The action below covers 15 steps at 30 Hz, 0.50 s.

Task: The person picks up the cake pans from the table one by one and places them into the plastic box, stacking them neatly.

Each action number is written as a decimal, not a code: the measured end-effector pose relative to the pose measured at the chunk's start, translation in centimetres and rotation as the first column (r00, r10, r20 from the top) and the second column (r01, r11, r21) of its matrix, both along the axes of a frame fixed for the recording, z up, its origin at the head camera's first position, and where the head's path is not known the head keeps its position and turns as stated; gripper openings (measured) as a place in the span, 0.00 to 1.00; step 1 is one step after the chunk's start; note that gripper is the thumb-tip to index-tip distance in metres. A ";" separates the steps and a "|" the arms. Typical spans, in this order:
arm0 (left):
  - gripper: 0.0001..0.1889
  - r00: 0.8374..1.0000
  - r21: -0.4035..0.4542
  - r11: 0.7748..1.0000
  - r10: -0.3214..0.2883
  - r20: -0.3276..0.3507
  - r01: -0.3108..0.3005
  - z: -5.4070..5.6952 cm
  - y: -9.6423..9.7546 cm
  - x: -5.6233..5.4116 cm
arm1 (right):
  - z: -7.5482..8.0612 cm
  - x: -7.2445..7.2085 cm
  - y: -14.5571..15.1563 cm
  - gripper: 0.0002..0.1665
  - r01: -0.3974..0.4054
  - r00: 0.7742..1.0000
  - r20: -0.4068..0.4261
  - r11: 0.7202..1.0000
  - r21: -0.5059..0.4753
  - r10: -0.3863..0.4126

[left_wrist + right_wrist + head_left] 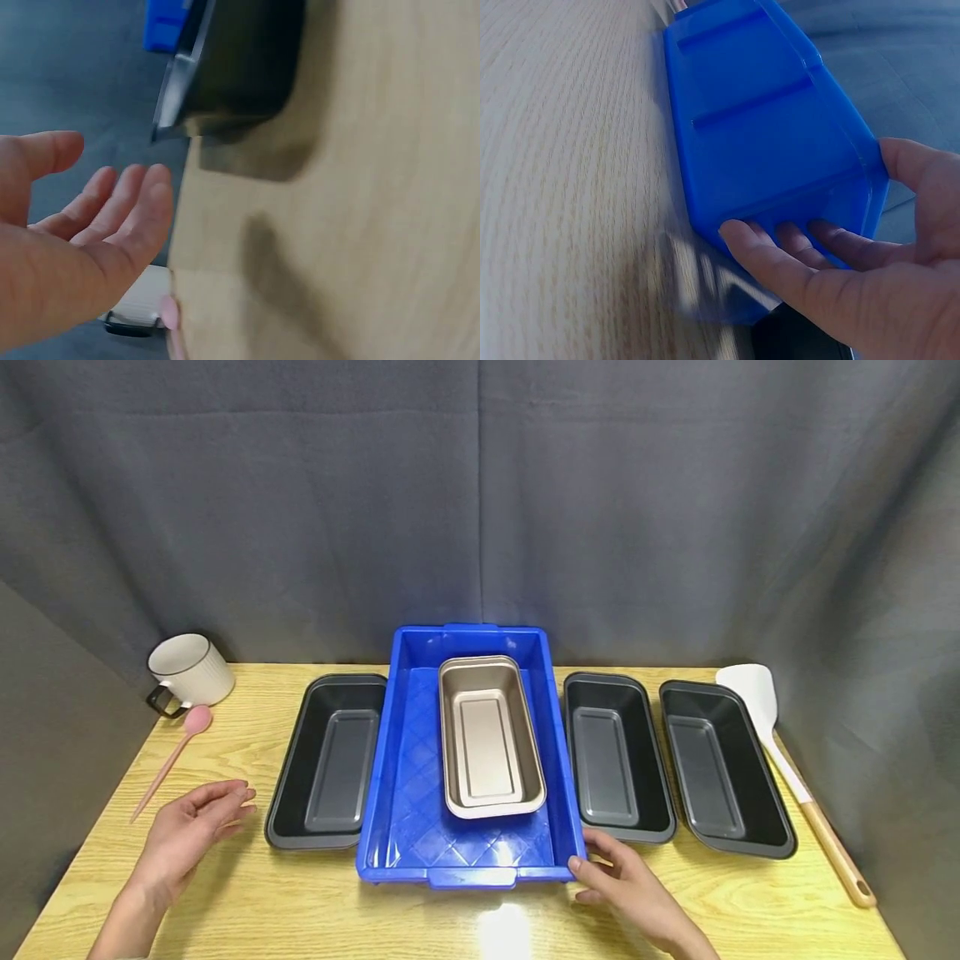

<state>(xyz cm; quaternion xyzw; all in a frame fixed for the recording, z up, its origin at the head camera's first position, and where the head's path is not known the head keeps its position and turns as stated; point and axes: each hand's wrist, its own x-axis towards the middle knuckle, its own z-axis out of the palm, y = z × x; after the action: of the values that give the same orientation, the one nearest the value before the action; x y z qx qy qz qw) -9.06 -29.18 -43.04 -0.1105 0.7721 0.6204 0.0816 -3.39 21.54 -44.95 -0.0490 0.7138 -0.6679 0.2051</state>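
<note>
1. Grey curtain [480,510] hangs behind everything, and a wood-grained table [420,927] fills the lower part of the frame; perhaps the cloth serves to make the background plain.
2. At the centre lies the blue tray [416,735]. Inside it, toward the right wall, sits the gold pan [491,735] (its rim looks double at the upper end, so maybe two are nested; I cannot tell).
3. The right hand [626,885] grips the tray at its lower right corner, thumb upon the rim and fingers bent against the wall. Such a hold, I judge, suits steadying or turning the tray.
4. The left hand [191,831], at lower left, holds nothing; its fingers are loosely bent, with a moderate gap to the thumb.
5. Between this hand and the tray is the left dark pan [341,768]. Right of the tray stand the middle dark pan [611,760] and the outer dark pan [705,768], probably set side by side for easy reach.
6. Mug [198,672] and pink spoon [197,719] are at the left edge, the spatula [787,768] at the right, seemingly kept aside.
7. Brands, labels or writing I cannot read anywhere.
</note>
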 end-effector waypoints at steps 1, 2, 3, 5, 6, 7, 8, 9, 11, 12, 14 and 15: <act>0.21 1.000 -0.022 1.000 -0.008 0.026 0.008 -0.3 0.1 0.1 | 0.0 0.0 0.0 0.30 -0.001 1.000 0.000 1.000 -0.002 0.001; 0.26 0.998 -0.047 0.999 -0.018 0.053 0.021 -0.6 0.1 0.1 | 0.0 0.1 0.0 0.29 -0.002 1.000 -0.001 1.000 -0.003 0.002; 0.30 0.996 -0.054 0.998 -0.025 0.081 0.030 -0.8 0.3 0.2 | 0.0 0.1 0.0 0.29 -0.003 1.000 -0.002 1.000 -0.004 0.003; 0.34 0.991 -0.088 0.995 -0.043 0.124 0.054 -1.2 0.5 0.4 | 0.0 0.1 0.0 0.29 -0.006 1.000 -0.003 1.000 -0.006 0.006; 0.34 0.989 -0.092 0.994 -0.048 0.139 0.061 -1.3 0.7 0.4 | 0.0 0.1 0.0 0.29 -0.006 1.000 -0.005 1.000 -0.004 0.006; 0.34 0.987 -0.096 0.993 -0.050 0.150 0.065 -1.5 0.8 0.4 | 0.0 0.1 0.0 0.29 -0.005 1.000 -0.004 1.000 -0.003 0.005; 0.34 0.986 -0.093 0.993 -0.052 0.159 0.068 -1.6 1.0 0.4 | 0.0 0.1 0.0 0.29 -0.005 1.000 -0.005 1.000 -0.002 0.005; 0.34 0.985 -0.082 0.994 -0.052 0.165 0.067 -1.6 1.2 0.4 | 0.0 0.1 0.0 0.29 -0.006 1.000 -0.006 1.000 -0.001 0.006; 0.34 0.983 -0.060 0.995 -0.063 0.173 0.074 -1.8 1.4 0.4 | 0.0 0.0 0.0 0.29 -0.007 1.000 -0.004 1.000 -0.002 0.007; 0.34 0.982 -0.050 0.996 -0.065 0.179 0.075 -1.8 1.5 0.4 | 0.0 0.0 0.0 0.29 -0.007 1.000 -0.002 1.000 -0.002 0.007; 0.34 0.980 -0.026 0.997 -0.072 0.186 0.078 -2.0 1.8 0.4 | 0.1 0.0 0.1 0.29 -0.009 1.000 0.000 1.000 -0.003 0.009; 0.34 0.979 -0.017 0.996 -0.078 0.187 0.083 -2.0 1.9 0.4 | 0.1 0.0 0.1 0.29 -0.008 1.000 0.002 1.000 -0.002 0.008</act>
<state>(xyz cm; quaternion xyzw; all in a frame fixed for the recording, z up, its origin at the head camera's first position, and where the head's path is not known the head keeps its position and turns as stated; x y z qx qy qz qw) -8.62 -27.32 -45.06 -0.1376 0.7725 0.5941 0.1771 -3.41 21.62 -44.84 -0.0512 0.7127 -0.6678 0.2084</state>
